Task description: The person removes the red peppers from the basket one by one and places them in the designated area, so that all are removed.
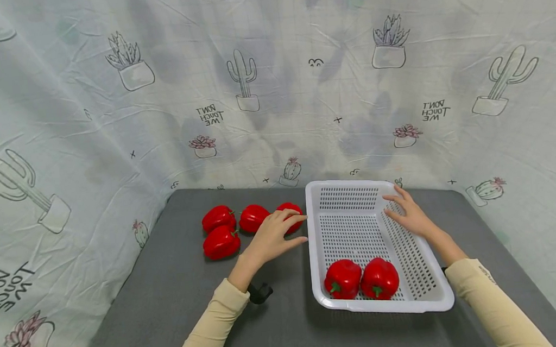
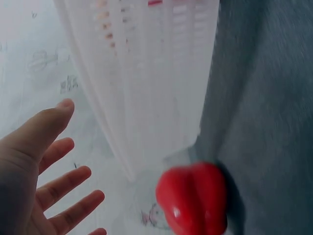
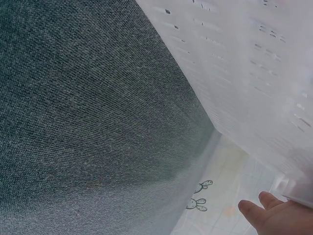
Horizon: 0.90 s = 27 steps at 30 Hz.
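A white perforated plastic basket (image 1: pixel 349 238) stands on the dark grey tabletop, with two red bell peppers (image 1: pixel 343 279) at its near end. My left hand (image 1: pixel 275 236) hovers left of the basket's rim, fingers spread and holding nothing. Partly hidden behind it in the head view lies a red bell pepper (image 1: pixel 289 210); the left wrist view shows this bell pepper (image 2: pixel 193 198) apart from the fingers. Over the basket's right rim is my right hand (image 1: pixel 411 217), its fingers loosely extended and gripping nothing. Whether it touches the rim I cannot tell.
More red bell peppers (image 1: pixel 221 242) lie left of the basket, beyond the left forearm. A patterned cloth (image 1: pixel 271 87) with cactus drawings hangs behind and beside the grey table (image 1: pixel 171 307). Each wrist wears a dark device, the left one (image 1: pixel 260 293) more visible.
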Available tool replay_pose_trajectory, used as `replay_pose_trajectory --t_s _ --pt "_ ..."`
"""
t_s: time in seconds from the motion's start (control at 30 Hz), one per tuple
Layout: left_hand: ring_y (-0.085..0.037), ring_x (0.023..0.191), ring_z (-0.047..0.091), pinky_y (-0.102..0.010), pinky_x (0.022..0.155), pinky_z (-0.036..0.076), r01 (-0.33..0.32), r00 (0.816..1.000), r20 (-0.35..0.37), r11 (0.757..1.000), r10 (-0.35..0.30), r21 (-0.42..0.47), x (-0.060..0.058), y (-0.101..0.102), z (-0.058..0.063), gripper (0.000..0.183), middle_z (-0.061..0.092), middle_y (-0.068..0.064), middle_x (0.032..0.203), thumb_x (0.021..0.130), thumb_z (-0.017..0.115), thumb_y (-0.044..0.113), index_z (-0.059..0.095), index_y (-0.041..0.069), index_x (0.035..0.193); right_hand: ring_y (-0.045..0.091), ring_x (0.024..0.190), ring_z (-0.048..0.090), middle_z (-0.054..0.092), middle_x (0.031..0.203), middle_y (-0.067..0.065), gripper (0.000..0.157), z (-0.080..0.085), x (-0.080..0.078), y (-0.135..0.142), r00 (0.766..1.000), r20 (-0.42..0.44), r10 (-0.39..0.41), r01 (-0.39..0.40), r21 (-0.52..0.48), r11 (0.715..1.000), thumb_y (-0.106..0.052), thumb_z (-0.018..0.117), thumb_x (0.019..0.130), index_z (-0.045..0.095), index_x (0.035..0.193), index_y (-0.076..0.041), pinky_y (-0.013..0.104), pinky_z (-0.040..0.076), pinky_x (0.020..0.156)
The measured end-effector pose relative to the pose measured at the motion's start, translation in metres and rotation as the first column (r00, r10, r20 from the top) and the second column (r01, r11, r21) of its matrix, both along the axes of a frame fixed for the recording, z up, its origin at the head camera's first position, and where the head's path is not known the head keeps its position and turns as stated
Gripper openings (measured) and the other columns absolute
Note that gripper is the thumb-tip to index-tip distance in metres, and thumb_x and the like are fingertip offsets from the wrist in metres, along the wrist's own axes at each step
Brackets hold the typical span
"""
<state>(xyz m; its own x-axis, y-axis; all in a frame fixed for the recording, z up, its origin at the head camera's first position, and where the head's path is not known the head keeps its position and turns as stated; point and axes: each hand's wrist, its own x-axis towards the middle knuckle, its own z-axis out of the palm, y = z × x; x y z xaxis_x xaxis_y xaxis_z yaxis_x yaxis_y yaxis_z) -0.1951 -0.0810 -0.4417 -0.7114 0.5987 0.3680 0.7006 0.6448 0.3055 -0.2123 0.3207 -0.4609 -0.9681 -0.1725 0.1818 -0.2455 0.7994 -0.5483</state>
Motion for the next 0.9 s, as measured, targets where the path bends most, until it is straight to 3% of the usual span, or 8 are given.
replay_pose_trajectory --t_s 0.4,0.6,0.9 --pt "-0.013 0.113 0.050 -0.031 0.095 0.044 0.172 0.985 0.003 0.985 -0.172 -0.025 0.013 0.038 -0.001 0.050 0.054 0.002 0.126 0.085 0.063 0.044 0.055 0.022 0.129 0.053 0.133 0.012 0.002 0.152 0.024 0.051 -0.001 0.001 -0.001 1.000 -0.014 0.001 -0.001 0.001 1.000 -0.024 0.055 0.092 0.043 0.134 0.003 0.070 0.019 0.099" --pt "-0.013 0.114 0.050 -0.031 0.096 0.044 0.212 0.977 0.034 0.976 -0.211 -0.056 0.019 0.054 0.000 0.050 0.054 0.002 0.127 0.085 0.062 0.046 0.054 0.024 0.129 0.053 0.133 0.013 0.003 0.152 0.024 0.051 -0.001 0.002 -0.002 1.000 -0.010 -0.005 0.005 -0.001 1.000 -0.025 0.055 0.093 0.043 0.134 0.003 0.070 0.019 0.098" --pt "-0.010 0.114 0.049 -0.024 0.098 0.041 0.311 0.950 0.065 0.948 -0.306 -0.067 0.029 0.074 -0.001 0.051 0.055 0.004 0.125 0.084 0.062 0.046 0.054 0.024 0.130 0.053 0.133 0.012 0.002 0.153 0.022 0.052 -0.004 0.002 -0.001 1.000 -0.003 -0.011 0.011 -0.001 1.000 -0.025 0.056 0.093 0.042 0.135 0.002 0.071 0.018 0.098"
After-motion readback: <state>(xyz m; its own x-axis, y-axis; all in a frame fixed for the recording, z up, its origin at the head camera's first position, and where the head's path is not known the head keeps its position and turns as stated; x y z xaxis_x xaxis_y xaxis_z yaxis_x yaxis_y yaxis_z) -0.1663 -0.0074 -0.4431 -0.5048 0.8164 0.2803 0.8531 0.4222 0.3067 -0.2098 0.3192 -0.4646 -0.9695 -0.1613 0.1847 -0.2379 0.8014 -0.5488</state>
